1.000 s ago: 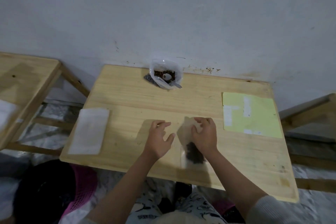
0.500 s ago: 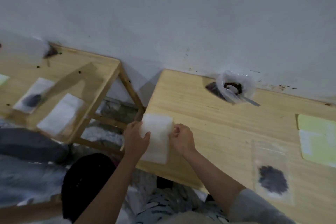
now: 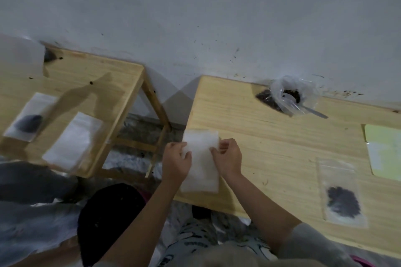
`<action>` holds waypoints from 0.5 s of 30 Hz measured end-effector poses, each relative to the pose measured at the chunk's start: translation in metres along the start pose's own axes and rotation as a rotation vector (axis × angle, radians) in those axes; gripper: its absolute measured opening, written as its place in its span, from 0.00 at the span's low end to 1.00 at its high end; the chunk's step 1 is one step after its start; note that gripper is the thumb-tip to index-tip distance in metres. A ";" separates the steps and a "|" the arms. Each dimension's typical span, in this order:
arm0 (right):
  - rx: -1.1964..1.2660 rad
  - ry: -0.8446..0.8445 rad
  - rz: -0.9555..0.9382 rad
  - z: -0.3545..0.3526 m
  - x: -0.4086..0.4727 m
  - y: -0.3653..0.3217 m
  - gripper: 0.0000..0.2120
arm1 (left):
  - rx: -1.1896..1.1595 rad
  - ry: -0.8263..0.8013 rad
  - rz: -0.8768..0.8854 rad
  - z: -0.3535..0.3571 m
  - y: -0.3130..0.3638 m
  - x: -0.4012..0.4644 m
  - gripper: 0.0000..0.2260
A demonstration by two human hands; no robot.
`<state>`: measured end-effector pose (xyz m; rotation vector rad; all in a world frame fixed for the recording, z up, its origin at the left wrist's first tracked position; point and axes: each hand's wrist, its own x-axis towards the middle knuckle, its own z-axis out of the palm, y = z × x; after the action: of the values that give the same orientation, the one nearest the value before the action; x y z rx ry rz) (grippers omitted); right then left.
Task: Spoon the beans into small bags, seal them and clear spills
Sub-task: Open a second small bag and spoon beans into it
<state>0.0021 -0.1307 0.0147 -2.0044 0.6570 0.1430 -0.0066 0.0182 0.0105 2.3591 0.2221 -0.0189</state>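
Now my hands have left the filled bag (image 3: 342, 196), which lies flat on the table (image 3: 271, 136) well off to my right with its dark clump of beans inside, and I have turned to the stack of empty bags (image 3: 200, 160) at the table's left front corner. A second ago my right hand was pressing along that filled bag; whether its strip closed fully I cannot tell from here. My left hand (image 3: 176, 163) pinches the stack's left edge, thumb on top and fingers curled under. My right hand (image 3: 227, 157) pinches the right edge near the top, fingers bent tight on the plastic. Both grips are closed on the stack, and I judge I am peeling 1 bag free to start the next fill. The supply bag of beans (image 3: 291, 94) sits open against the wall with the spoon (image 3: 312, 111) sticking out of it, well apart from my hands. Loose dark beans lie just left of it, still to be cleared. On the other table (image 3: 86, 80) to my left lie 2 more bags, 1 with beans.
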 end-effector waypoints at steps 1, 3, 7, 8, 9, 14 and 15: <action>0.040 0.028 -0.008 -0.001 -0.001 -0.002 0.12 | -0.023 0.017 -0.001 -0.002 0.004 0.001 0.12; 0.139 0.085 -0.011 -0.005 -0.002 -0.008 0.09 | -0.074 0.043 -0.035 -0.005 0.014 0.003 0.09; 0.371 0.097 -0.037 -0.023 0.006 -0.013 0.09 | -0.302 0.063 -0.070 -0.011 0.035 0.008 0.06; 0.416 0.080 -0.045 -0.031 0.009 -0.015 0.10 | -0.352 0.058 -0.062 -0.012 0.042 0.010 0.06; 0.454 0.064 -0.058 -0.041 0.012 -0.016 0.12 | -0.381 0.050 -0.037 -0.013 0.049 0.012 0.07; 0.472 -0.109 -0.211 -0.106 0.032 -0.034 0.11 | -0.368 -0.096 0.147 -0.009 0.091 0.022 0.16; 0.424 -0.172 -0.243 -0.120 0.036 -0.035 0.08 | -0.356 -0.113 0.163 -0.006 0.100 0.024 0.17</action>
<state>0.0302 -0.2326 0.0900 -1.6239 0.2985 0.0251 0.0333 -0.0438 0.0820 2.0071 -0.0219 -0.0310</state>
